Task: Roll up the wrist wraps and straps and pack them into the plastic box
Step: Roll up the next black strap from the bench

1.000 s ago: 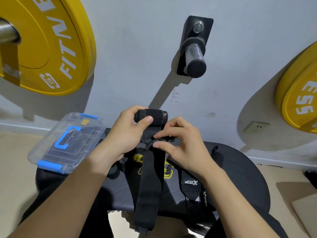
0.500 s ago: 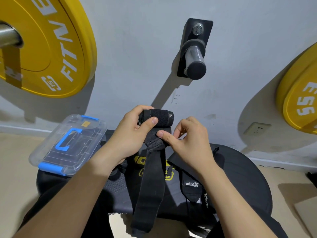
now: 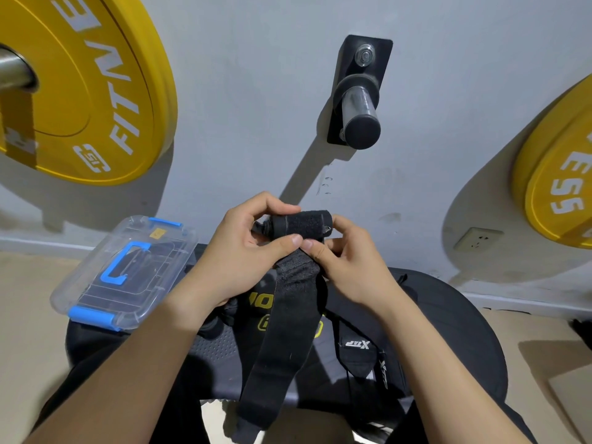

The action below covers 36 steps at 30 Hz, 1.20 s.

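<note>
Grey wall [image 3: 256, 91] rises behind a black padded bench [image 3: 464, 331], and both hands work above it. Left fingers [image 3: 272, 203] curl over the top of the left end of a rolled black wrap [image 3: 299, 224], while the left thumb presses on the cloth just under the roll. Right fingers [image 3: 347, 225] curl round the roll's right end, and the right thumb tip touches the left thumb tip on the cloth. The left hand [image 3: 237, 254] and the right hand [image 3: 352, 264] thus both grip the wrap, which is held in the air over the middle of the bench, toward its far edge.

The unrolled tail [image 3: 282, 347] hangs from the roll between the forearms and reaches past the bench's near edge.

More black gear lies on the bench below the hands. A labelled strap [image 3: 357, 346] lies just right of the tail, toward the near edge. A yellow-lettered piece [image 3: 259, 301] is partly hidden behind the tail and the left wrist.

A clear box [image 3: 96, 293] with a blue handle and blue latches sits at the bench's left end, lid on, beside the left forearm and apart from the roll.

On the wall, a left plate [image 3: 96, 91] and a right plate [image 3: 560, 193], both yellow, flank a black peg [image 3: 358, 104]. A socket [image 3: 479, 238] sits low on the right. Beige floor [image 3: 25, 299] shows past the bench's left end.
</note>
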Available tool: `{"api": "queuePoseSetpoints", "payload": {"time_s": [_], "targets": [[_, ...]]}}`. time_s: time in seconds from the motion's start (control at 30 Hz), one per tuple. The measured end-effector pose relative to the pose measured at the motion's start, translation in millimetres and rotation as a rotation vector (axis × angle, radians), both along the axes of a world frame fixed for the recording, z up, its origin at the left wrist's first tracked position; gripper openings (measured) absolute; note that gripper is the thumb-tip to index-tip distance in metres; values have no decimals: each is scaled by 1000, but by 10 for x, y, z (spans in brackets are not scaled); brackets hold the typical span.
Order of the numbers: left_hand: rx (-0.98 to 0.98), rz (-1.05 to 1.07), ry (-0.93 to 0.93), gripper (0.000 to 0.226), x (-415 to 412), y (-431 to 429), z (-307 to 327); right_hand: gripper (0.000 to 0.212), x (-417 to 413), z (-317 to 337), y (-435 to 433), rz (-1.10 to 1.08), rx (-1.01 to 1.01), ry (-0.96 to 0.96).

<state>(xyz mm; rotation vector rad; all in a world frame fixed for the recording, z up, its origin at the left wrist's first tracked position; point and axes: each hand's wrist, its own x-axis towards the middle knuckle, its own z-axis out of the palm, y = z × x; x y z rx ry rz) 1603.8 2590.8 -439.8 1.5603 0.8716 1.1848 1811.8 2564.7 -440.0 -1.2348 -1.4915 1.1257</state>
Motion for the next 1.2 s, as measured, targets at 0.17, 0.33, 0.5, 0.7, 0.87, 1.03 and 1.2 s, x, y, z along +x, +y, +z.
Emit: {"api": "queuePoseSetpoints", "payload": {"time_s": [0.17, 0.33, 0.5, 0.7, 0.87, 1.03, 1.2], "targets": [[124, 88, 97, 25, -6, 14, -19, 27, -46, 17, -11, 106, -32, 79], [72, 56, 51, 24, -6, 19, -4, 29, -70, 36, -24, 65, 21, 8], [37, -36, 104, 31, -14, -23, 38, 24, -73, 24, -33, -15, 145, -107], [8, -75, 80, 62, -27, -63, 24, 25, -62, 20, -34, -78, 181, -166], [85, -1, 127, 59, -50, -19, 45, 24, -43, 110, -53, 23, 65, 6], [108, 76, 139, 42, -47, -6, 34, 39, -28, 132, -50, 48, -38, 57], [119, 75, 149, 43, -12, -26, 36, 27, 2, 128, -9, 30, -212, 187]]}}
